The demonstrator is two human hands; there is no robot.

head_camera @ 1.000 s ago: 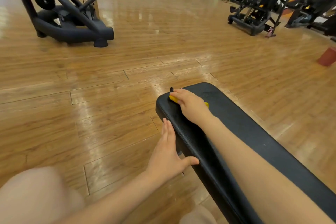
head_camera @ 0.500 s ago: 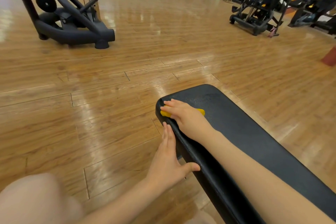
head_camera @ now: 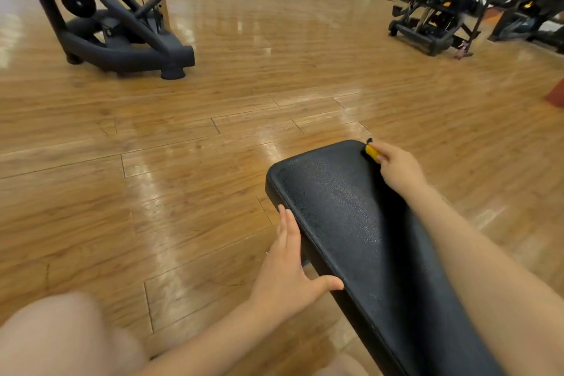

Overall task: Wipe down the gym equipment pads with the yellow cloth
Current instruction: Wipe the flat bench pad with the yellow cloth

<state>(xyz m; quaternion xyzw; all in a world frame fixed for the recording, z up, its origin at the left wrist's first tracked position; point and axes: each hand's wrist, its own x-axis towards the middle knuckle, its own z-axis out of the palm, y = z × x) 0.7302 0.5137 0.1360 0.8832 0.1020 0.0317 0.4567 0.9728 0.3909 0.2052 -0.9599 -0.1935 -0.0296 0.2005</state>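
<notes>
Here, largest first:
Floor: we have glossy tan wood-plank flooring (head_camera: 183, 162) open on both sides of the bench and past its far end, so our arms can swing freely.
Machines: the black steel-framed exercise machine (head_camera: 122, 40) at far left and the dark racks of gym gear (head_camera: 433, 15) at far right stand well apart from us; we judge neither crowds a stroke.
Pad: the long black textured vinyl bench pad (head_camera: 351, 223) runs from lower right to its rounded far end; its surface shows a speckled sheen, perhaps damp, though we cannot be sure.
Left hand: our left hand (head_camera: 287, 272) lies flat with straight fingers along the pad's left edge, thumb hooked over the top, holding nothing; we judge it steadies the bench.
Right hand: our right hand (head_camera: 396, 171) presses at the pad's far right corner, fingers curled down onto the cloth.
Cloth: the small bunched yellow cloth (head_camera: 372, 151) sits almost wholly under those fingers, right at the corner's rim.
Edge: one more push outward would slide the cloth off, so we judge the next stroke belongs inward.
</notes>
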